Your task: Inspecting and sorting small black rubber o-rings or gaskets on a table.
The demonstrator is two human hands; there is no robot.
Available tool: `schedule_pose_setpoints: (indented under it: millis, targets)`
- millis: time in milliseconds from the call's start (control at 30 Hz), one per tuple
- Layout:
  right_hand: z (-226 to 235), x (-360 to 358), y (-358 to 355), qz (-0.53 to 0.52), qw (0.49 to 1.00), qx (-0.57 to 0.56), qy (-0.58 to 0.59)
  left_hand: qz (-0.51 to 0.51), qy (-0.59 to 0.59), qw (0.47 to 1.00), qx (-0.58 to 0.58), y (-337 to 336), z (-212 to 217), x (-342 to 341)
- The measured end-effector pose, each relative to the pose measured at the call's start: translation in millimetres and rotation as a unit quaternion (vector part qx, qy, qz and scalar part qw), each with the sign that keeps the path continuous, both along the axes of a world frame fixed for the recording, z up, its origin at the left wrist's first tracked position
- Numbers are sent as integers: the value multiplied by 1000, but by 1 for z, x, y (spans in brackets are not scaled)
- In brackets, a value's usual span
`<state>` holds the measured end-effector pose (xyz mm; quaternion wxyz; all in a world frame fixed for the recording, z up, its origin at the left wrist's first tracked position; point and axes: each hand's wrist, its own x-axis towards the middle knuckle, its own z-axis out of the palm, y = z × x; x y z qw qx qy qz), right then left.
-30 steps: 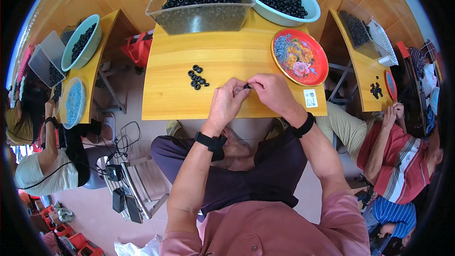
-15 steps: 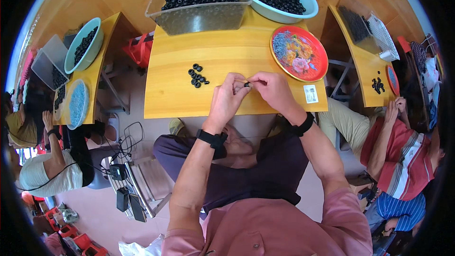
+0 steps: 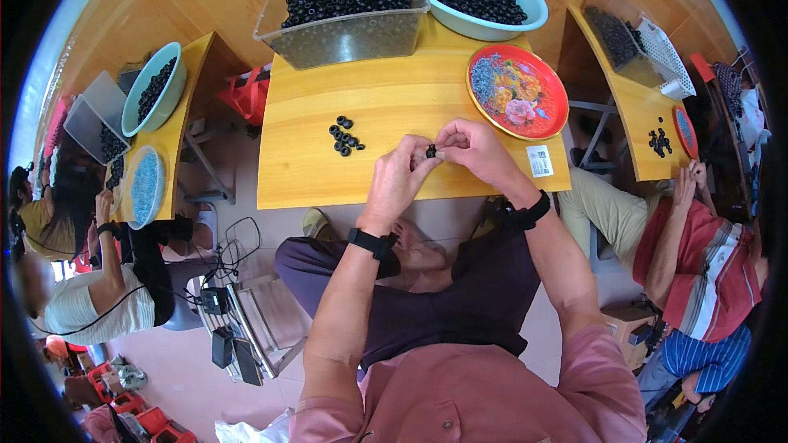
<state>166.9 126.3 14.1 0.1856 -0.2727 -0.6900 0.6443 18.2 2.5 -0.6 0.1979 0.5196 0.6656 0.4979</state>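
Note:
A small black ring-shaped part (image 3: 431,151) is pinched between the thumb and finger of my left hand (image 3: 394,176), just above the front of the wooden table (image 3: 312,172). My right hand (image 3: 474,152) meets it from the right, thumb and forefinger closed at the part; anything between those fingertips is too small to make out. To the left of my hands lies a loose group of several black ring parts (image 3: 345,144). On the right stands a round red flowered tray (image 3: 552,90), with a heap of tiny blue-grey pieces (image 3: 483,80) along its left side.
A clear plastic bin (image 3: 345,47) and a pale blue basin (image 3: 492,31), both full of black parts, stand at the table's back. A white label (image 3: 539,162) lies near the right edge. Co-workers sit at a left table (image 3: 190,74) and a right table (image 3: 611,107).
My hands have shifted only slightly, and the black part between them shows more plainly. The whole view has moved a little. The loose group looks unchanged.

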Motion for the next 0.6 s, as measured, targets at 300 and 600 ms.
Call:
schedule_pose_setpoints:
  millis: [300, 600]
  targets:
    - [-5, 2, 4, 25, 1000, -6, 15, -42, 45, 998, -31, 3, 3, -1]
    - [-10, 7, 19, 69, 996, -47, 3, -64, 201, 977, -12, 6, 3, 3]
